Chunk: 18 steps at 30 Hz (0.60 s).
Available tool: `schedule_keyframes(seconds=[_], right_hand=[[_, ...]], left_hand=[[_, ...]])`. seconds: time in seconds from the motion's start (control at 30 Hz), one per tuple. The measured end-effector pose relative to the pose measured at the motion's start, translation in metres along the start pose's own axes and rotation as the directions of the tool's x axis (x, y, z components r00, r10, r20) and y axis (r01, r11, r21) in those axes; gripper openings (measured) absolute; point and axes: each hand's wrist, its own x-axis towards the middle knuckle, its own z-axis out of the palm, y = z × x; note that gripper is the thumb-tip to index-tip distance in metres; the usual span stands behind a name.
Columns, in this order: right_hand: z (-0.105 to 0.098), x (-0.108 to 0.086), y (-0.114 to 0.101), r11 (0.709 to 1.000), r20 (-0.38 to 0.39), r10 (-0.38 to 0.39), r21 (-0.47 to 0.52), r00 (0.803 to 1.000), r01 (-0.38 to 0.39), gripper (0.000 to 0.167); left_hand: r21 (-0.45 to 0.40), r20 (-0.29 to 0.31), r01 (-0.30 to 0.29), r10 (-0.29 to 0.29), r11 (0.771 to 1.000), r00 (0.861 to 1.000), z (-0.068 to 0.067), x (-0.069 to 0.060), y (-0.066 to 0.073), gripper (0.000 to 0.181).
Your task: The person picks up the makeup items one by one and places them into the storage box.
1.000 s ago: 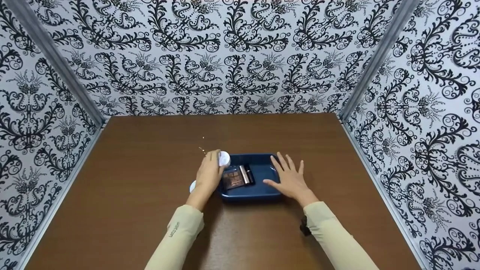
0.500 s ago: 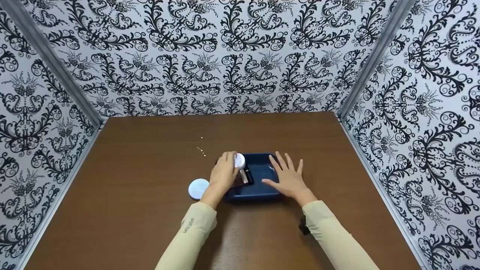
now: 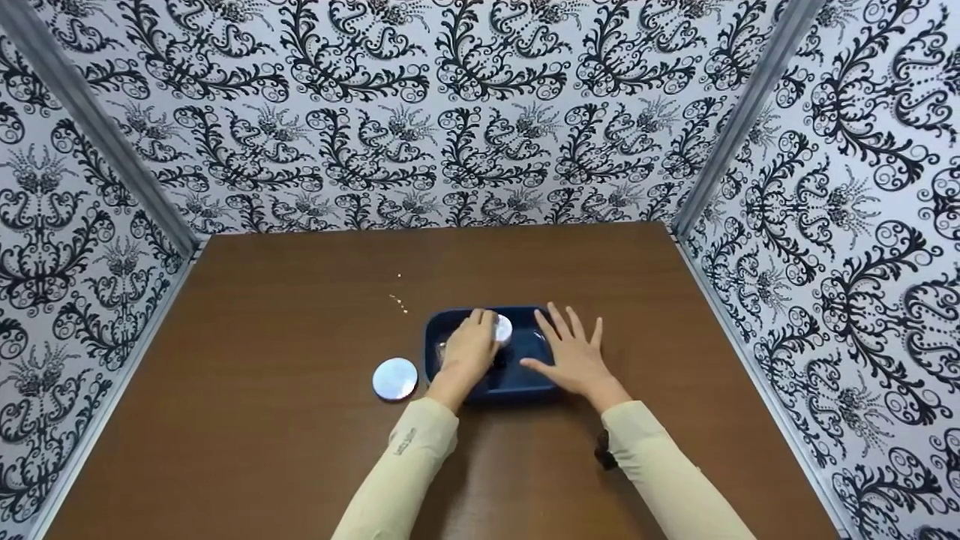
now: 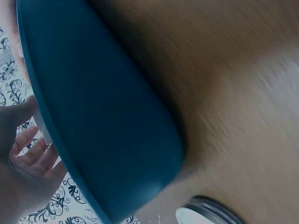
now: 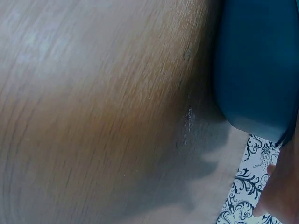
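Observation:
My left hand is over the blue rectangular tray, gripping a small white round-topped container. In the left wrist view, curled fingers of the left hand show beyond the tray wall, with a pale piece of the container between them and the thumb. The makeup palette in the tray is mostly hidden under this hand. My right hand lies spread with straight fingers at the tray's right rim. Its view shows the tray's outer side.
A flat round pale disc-shaped case lies on the brown table just left of the tray. Small light specks are scattered behind it. Patterned walls enclose the table at the back and both sides.
My left hand has carried the white container rightward, from the tray's left edge to above its middle, uncovering the disc-shaped case. The right hand has stayed at the right rim.

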Motion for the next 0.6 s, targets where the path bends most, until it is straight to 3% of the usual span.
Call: schedule_keyframes(seconds=[0.17,0.33,0.47,0.6], right_hand=[[0.001,0.0,0.001,1.0,0.017,0.002,-0.001,1.0,-0.002,0.094],[0.002,0.0,0.001,1.0,0.028,0.011,0.008,1.0,-0.011,0.094],[0.002,0.001,0.0,1.0,0.016,0.014,0.02,1.0,-0.015,0.094],[0.001,0.002,-0.001,1.0,0.041,0.026,0.013,0.999,-0.027,0.095]], left_hand=[[0.053,0.024,0.006,-0.007,0.999,1.0,0.007,0.004,0.006,0.035],[0.113,-0.011,-0.021,0.022,0.993,1.0,0.018,0.007,0.008,0.035],[0.114,-0.045,-0.031,0.037,0.993,0.998,0.025,0.009,0.01,0.036],[0.102,-0.027,-0.026,0.029,0.994,0.999,0.029,0.012,0.012,0.037]])
